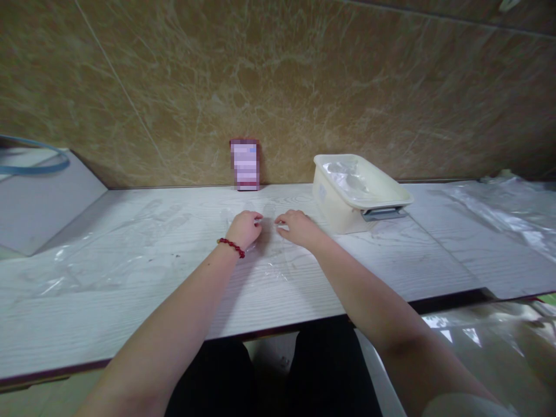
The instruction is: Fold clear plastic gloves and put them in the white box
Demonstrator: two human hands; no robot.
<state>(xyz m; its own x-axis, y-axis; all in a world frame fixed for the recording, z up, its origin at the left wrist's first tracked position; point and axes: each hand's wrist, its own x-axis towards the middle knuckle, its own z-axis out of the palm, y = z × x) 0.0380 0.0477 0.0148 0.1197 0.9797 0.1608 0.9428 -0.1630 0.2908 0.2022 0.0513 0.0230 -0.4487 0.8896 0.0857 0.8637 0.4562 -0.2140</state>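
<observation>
Plastic film [278, 272], clear & thin, lies on white wood-grain bench [174, 313] btwn & in front of both hands. L hand [246, 227], w/ red bead bracelet [232, 248] at wrist, & R hand [297, 226] face each other, slightly apart. Fingers bent, thumb-to-finger gaps narrow on both; can't tell if either grips film, too faint there. Phone [247, 167], screen blurred, leans vs brown marbled wall [174, 87] behind hands. Cream plastic bin [336, 202] w/ grey clip [382, 214] stands just R of R hand, clear bag [347, 179] inside. Crumpled sheeting [508, 200] far R; pale panel [52, 200] w/ blue strap [43, 169] far L.
</observation>
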